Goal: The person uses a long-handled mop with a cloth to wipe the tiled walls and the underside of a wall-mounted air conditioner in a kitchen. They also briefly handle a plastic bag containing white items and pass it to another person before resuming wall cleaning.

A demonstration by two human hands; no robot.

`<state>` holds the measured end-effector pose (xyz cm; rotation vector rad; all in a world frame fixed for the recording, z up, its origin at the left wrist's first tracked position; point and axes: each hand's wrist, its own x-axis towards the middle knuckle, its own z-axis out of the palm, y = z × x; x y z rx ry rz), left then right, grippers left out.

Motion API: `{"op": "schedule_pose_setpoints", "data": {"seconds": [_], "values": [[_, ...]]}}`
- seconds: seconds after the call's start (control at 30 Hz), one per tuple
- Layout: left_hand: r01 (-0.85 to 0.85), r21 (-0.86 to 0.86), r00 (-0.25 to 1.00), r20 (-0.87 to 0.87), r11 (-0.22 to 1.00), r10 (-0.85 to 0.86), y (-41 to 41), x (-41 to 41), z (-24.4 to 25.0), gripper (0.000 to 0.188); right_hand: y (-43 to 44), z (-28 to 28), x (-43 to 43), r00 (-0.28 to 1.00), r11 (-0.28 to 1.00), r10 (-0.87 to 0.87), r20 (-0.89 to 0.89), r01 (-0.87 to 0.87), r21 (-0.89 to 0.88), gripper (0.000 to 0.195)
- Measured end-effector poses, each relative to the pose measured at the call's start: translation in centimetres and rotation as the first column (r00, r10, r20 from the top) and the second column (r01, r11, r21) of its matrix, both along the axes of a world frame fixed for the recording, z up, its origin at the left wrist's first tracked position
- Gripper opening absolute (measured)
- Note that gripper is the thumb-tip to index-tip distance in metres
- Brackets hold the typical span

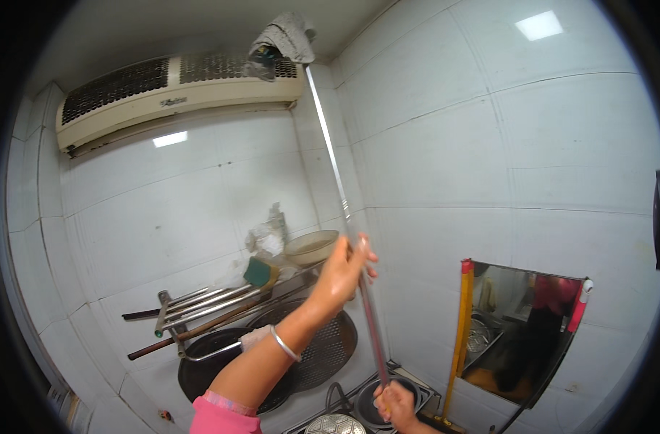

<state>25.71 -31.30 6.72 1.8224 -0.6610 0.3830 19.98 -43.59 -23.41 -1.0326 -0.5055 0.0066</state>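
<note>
A long metal pole [327,135] rises from low in front of me to the ceiling corner. My left hand [346,266] is around its middle, with the fingers partly blurred. Lower down, my right hand [396,404] grips the pole's reddish bottom part. At the top end hangs a grey-white textured cloth [286,38] with a dark plastic-like piece beside it. This end is at the right end of a cream vented air unit [183,92] high on the wall; whether they touch, I cannot tell.
A metal wall rack [210,309] holds a green and yellow sponge [259,272], a shallow bowl [311,248] and crumpled plastic [267,236]. Dark pans [210,363] and a perforated metal pan [330,347] hang below. A gas stove [427,399] stands underneath; a mirror-like panel [503,336] is at right.
</note>
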Motion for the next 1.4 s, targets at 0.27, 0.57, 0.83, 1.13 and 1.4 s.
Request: {"op": "schedule_pose_setpoints", "data": {"seconds": [0.27, 0.57, 0.83, 1.13, 1.4], "values": [[0.166, 0.153, 0.974, -0.179, 0.974, -0.138, -0.3, 0.0, -7.7, 0.050, -12.6, -1.5, 5.7, 0.612, 0.619, -0.765, 0.200, 0.784, -0.031, 0.019], [0.292, -0.008, 0.812, -0.525, 0.956, -0.253, -0.4, 1.2, -16.4, 0.044, -16.3, 0.1, 5.3, 0.794, 0.795, -0.604, 0.070, 0.606, -0.014, 0.044], [0.231, -0.018, 0.767, -0.612, 0.973, -0.193, 2.1, -1.0, -19.3, 0.040, -15.6, 2.9, 13.5, 0.793, 0.787, -0.600, 0.101, 0.609, -0.101, 0.055], [0.020, 0.022, 0.757, -0.654, 1.000, 0.000, 9.2, 1.2, -21.1, 0.040, -8.2, 9.0, 30.2, 0.734, 0.647, -0.631, 0.251, 0.676, -0.351, 0.051], [0.031, 0.015, 0.710, -0.704, 0.999, -0.011, 10.7, 6.5, -23.5, 0.037, -1.8, 10.7, 36.7, 0.722, 0.719, -0.578, 0.380, 0.671, -0.181, 0.051]]}}
